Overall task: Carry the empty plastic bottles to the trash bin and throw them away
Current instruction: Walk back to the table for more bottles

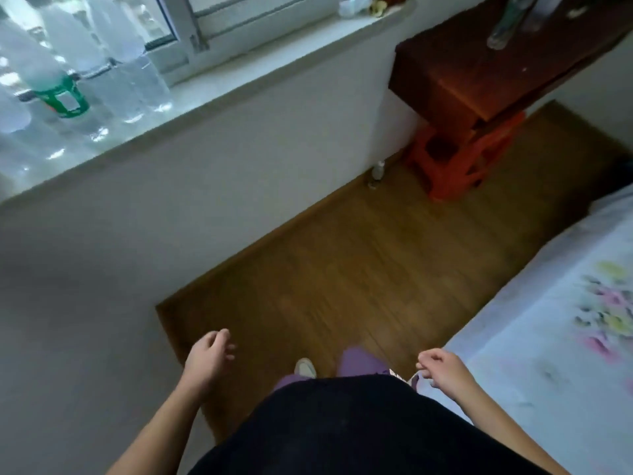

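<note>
Nothing of the task looks done yet. The bottles [130, 77] stand bunched on the sill [274, 63], far up and to the left of the left hand [207, 358] and well apart from it. One of them wears a green label [65, 97].

The left fingers [224, 337] are loosely curled, slightly spread, and hold nothing. They hang over the floor [342, 262] close to the wall. The right hand [445, 371] hangs near the bed [548, 286]. Its fingers [428, 356] are curled with the tips drawn together at a pale scrap of cloth by the waist, and I cannot tell whether they pinch it.

Far ahead of the right fingers, a clear bottle-like thing [501, 29] sits on the dark worktop [479, 73], too blurred to name. A small one [377, 171] stands on the floor by the wall, beside a red stool [455, 162].

No bin is in view. As I judge it, everything is left to do: reach up to the sill, gather the bottles, find the bin and drop them in. So many may call for both hands or more than one trip.
</note>
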`<state>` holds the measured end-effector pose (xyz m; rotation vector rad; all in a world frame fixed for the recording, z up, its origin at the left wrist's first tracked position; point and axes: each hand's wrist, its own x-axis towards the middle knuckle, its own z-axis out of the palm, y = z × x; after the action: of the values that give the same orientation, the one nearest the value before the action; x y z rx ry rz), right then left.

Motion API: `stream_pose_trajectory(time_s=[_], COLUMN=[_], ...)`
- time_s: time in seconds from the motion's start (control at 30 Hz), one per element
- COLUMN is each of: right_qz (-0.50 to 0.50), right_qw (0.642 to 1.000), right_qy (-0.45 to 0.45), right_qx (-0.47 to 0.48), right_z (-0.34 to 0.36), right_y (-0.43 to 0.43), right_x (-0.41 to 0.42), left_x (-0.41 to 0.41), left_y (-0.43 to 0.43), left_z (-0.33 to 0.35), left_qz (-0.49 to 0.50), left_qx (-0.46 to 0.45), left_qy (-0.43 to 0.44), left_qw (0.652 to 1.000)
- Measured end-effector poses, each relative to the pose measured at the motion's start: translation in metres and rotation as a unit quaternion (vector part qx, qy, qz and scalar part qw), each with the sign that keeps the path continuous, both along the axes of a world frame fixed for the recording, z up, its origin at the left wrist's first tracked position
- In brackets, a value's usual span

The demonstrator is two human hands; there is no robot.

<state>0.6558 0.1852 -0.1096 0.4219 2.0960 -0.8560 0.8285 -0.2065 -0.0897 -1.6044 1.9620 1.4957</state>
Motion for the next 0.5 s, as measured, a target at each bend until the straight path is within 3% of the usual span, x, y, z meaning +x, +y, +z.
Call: stream_pose_trajectory(time_s=[0.27, 0.5], right_qz=[-0.147, -0.147], right_qw=[0.989, 0.988], right_qy=[0.016, 0.028], right_qx=[-0.014, -0.047], right_z=[-0.003, 0.001], right_y=[0.01, 0.011], right_x=[-0.062, -0.176], left_x=[-0.211, -0.321], left_y=[-0.015, -0.002], left_z=[0.002, -0.012], left_qz=[-0.193, -0.228], left_qx=[-0.005, -0.018], left_qy=[0.035, 0.001], left_qw=[0.981, 0.973])
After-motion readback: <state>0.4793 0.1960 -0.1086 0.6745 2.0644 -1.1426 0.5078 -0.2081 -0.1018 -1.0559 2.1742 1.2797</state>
